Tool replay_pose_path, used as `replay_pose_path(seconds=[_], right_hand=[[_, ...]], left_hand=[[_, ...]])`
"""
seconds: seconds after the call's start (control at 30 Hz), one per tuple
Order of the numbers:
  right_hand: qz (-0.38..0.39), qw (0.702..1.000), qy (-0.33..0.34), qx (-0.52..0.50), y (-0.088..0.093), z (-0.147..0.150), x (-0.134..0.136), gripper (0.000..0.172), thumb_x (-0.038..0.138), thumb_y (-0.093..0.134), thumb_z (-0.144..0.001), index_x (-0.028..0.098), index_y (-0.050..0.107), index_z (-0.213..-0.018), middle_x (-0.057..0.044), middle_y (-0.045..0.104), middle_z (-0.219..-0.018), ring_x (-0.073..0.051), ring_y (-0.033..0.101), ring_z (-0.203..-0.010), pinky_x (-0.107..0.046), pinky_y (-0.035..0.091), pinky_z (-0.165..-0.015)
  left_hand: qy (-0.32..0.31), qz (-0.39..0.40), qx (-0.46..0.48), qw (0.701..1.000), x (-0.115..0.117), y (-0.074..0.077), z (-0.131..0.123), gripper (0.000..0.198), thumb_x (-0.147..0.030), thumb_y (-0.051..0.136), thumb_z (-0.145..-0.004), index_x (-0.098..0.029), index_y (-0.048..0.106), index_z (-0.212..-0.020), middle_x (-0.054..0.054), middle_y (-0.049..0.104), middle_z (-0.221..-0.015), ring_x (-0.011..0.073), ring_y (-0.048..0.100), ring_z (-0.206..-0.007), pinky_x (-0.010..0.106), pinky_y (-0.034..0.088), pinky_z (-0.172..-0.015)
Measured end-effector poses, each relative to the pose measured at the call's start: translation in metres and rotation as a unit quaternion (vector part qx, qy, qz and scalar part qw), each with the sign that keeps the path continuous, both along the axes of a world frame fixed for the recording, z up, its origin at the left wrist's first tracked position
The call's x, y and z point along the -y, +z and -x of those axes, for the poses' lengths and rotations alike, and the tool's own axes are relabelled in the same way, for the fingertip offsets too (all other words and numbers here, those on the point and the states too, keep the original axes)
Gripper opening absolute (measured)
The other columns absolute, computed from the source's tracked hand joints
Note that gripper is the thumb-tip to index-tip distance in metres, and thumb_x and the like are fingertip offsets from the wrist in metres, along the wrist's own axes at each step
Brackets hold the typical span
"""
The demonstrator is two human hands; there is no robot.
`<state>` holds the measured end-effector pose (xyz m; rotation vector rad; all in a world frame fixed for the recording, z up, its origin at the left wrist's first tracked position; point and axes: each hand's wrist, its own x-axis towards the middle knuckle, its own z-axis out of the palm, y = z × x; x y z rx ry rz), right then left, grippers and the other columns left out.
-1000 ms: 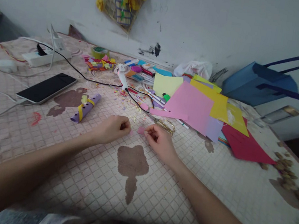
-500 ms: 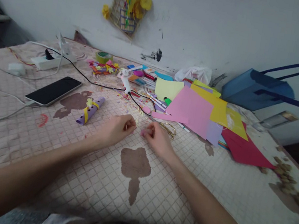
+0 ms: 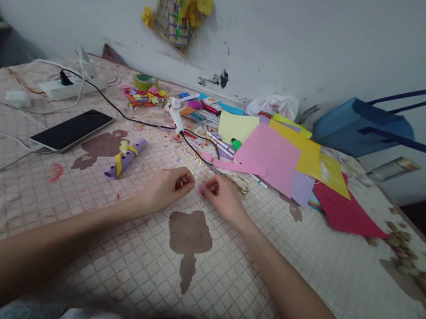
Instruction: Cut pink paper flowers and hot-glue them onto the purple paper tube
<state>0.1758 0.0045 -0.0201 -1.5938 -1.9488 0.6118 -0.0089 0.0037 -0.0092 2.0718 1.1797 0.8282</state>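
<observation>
The left hand (image 3: 167,187) and right hand (image 3: 225,199) sit closer together than a second ago; the right pinches a pink paper scrap (image 3: 202,189) in the gap; whether the left's curled fingers grip anything, I cannot tell; work seems centred on that scrap.

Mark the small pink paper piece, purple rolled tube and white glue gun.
Small pink paper piece (image 3: 201,189), head view: exposed part.
Purple rolled tube (image 3: 127,158), head view: middle surface.
White glue gun (image 3: 176,120), head view: handle.
</observation>
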Motion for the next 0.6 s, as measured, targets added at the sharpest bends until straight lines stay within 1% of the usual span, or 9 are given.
replay_pose_path(seconds=[0.1,0.17,0.23,0.27,0.33,0.4,0.5,0.6], right_hand=[[0.005,1.0,0.006,-0.021,0.002,-0.001,0.0,0.012,0.024,0.064,-0.07,0.017,0.054,-0.066,0.002,0.055,-0.06,-0.011,0.047,-0.057,-0.023,0.031,-0.053],[0.008,0.999,0.013,-0.03,0.004,-0.001,0.002,0.012,0.024,0.063,-0.071,0.017,0.054,-0.067,0.003,0.054,-0.059,-0.01,0.046,-0.054,-0.023,0.032,-0.051],[0.044,0.995,0.025,-0.089,0.005,-0.002,0.006,0.013,0.028,0.061,-0.073,0.018,0.052,-0.07,0.004,0.052,-0.058,-0.009,0.044,-0.048,-0.021,0.032,-0.046],[0.074,0.987,0.033,-0.139,0.005,-0.002,0.008,0.015,0.03,0.06,-0.074,0.018,0.051,-0.072,0.005,0.051,-0.057,-0.008,0.043,-0.045,-0.02,0.031,-0.043],[0.141,0.956,0.051,-0.252,0.005,-0.002,0.012,0.018,0.033,0.06,-0.074,0.018,0.05,-0.076,0.007,0.048,-0.054,-0.007,0.041,-0.041,-0.019,0.031,-0.038],[0.176,0.925,0.062,-0.331,0.004,-0.002,0.015,0.021,0.035,0.062,-0.073,0.018,0.051,-0.076,0.007,0.048,-0.053,-0.006,0.042,-0.04,-0.018,0.031,-0.037],[0.192,0.901,0.061,-0.383,0.005,-0.001,0.018,0.022,0.036,0.063,-0.073,0.017,0.053,-0.075,0.006,0.05,-0.056,-0.005,0.043,-0.042,-0.017,0.032,-0.038],[0.21,0.891,0.06,-0.399,0.007,0.0,0.022,0.023,0.037,0.062,-0.074,0.016,0.053,-0.073,0.005,0.052,-0.058,-0.005,0.044,-0.043,-0.016,0.032,-0.038]], left_hand=[[-0.001,0.006,0.003,1.0,0.0,0.0,-0.001,0.014,-0.026,0.049,-0.08,-0.016,0.058,-0.083,0.0,0.059,-0.067,0.0107,0.051,-0.058,0.021,0.039,-0.054],[0.001,0.013,0.005,1.0,0.001,-0.001,-0.001,0.014,-0.026,0.049,-0.08,-0.016,0.058,-0.085,0.001,0.059,-0.068,0.0111,0.052,-0.059,0.022,0.04,-0.055],[-0.002,0.017,0.02,1.0,0.002,-0.001,-0.002,0.015,-0.025,0.051,-0.079,-0.016,0.057,-0.089,0.002,0.06,-0.072,0.0117,0.054,-0.063,0.022,0.042,-0.056],[-0.009,0.017,0.034,0.999,0.003,-0.001,-0.003,0.015,-0.024,0.052,-0.078,-0.016,0.055,-0.091,0.002,0.061,-0.076,0.0119,0.055,-0.065,0.022,0.043,-0.057],[-0.032,0.012,0.061,0.998,0.005,0.0,-0.004,0.015,-0.02,0.051,-0.078,-0.017,0.052,-0.092,0.002,0.061,-0.082,0.012,0.057,-0.07,0.023,0.045,-0.061],[-0.06,-0.002,0.072,0.996,0.007,0.001,-0.005,0.015,-0.014,0.049,-0.078,-0.018,0.051,-0.092,0.002,0.06,-0.086,0.0117,0.057,-0.074,0.023,0.045,-0.065],[-0.107,-0.03,0.064,0.992,0.008,0.003,-0.005,0.018,-0.009,0.045,-0.078,-0.018,0.054,-0.092,0.003,0.059,-0.087,0.0119,0.055,-0.077,0.024,0.045,-0.07],[-0.133,-0.031,0.064,0.989,0.008,0.004,-0.005,0.016,-0.011,0.046,-0.079,-0.017,0.059,-0.087,0.004,0.06,-0.086,0.0132,0.055,-0.079,0.026,0.045,-0.073]])
